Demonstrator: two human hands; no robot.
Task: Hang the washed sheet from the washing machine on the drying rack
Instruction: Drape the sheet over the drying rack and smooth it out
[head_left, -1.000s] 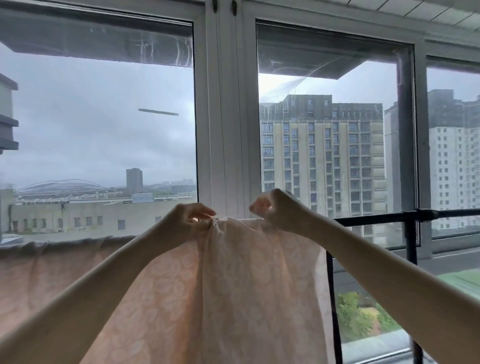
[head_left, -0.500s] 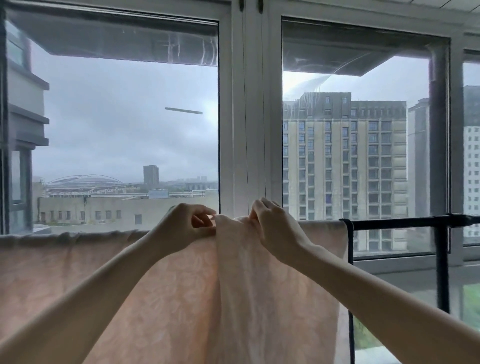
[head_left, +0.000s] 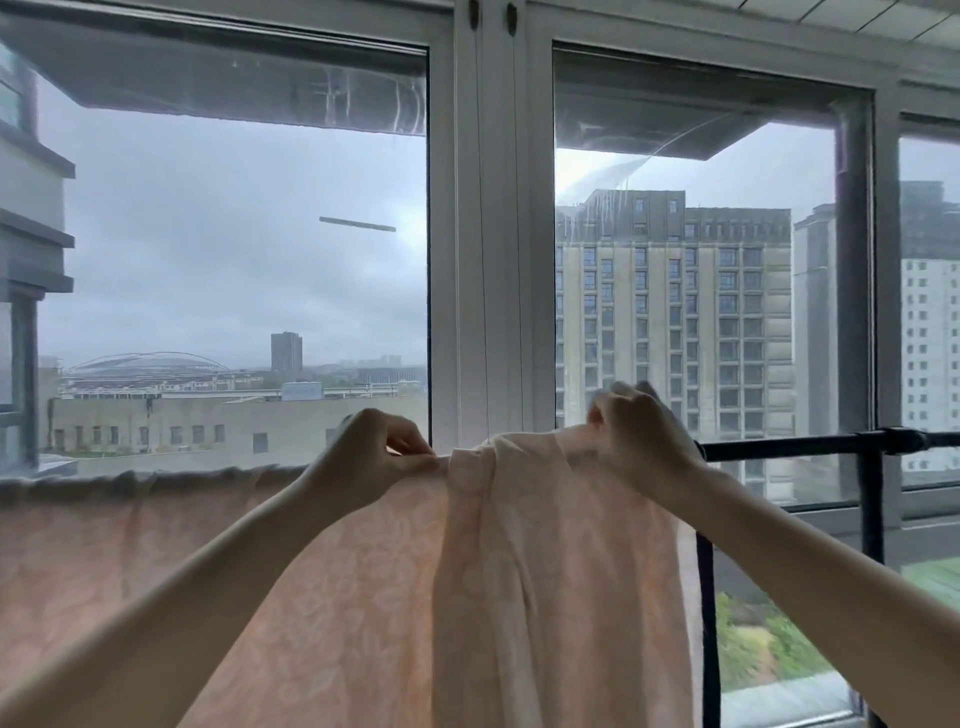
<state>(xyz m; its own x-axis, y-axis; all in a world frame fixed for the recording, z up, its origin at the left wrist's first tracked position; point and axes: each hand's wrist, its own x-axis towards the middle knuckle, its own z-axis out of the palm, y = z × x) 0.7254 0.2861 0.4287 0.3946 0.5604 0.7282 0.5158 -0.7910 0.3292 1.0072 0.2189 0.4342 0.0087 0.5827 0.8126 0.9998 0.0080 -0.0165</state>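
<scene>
Pale peach sheet (head_left: 332, 597) with faint leaf pattern, draped over black drying rack (head_left: 810, 446) by the window (head_left: 467, 260), top edge bunched, left hand (head_left: 371, 457) pinching it, right hand (head_left: 644, 441) gripping the gathered fold.

Location: enclosed balcony of a high-rise home. Evidence: white-framed windows (head_left: 467, 260) across the far side; black drying rack rail (head_left: 805, 446) at right; pink sheet (head_left: 363, 571) draped along it; apartment tower (head_left: 675, 312) and low rooftops (head_left: 208, 395) outside, viewed from above.

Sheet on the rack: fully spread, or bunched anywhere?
Partly bunched: the sheet gathers into folds between the left hand and right hand; leftward it hangs flat.
</scene>
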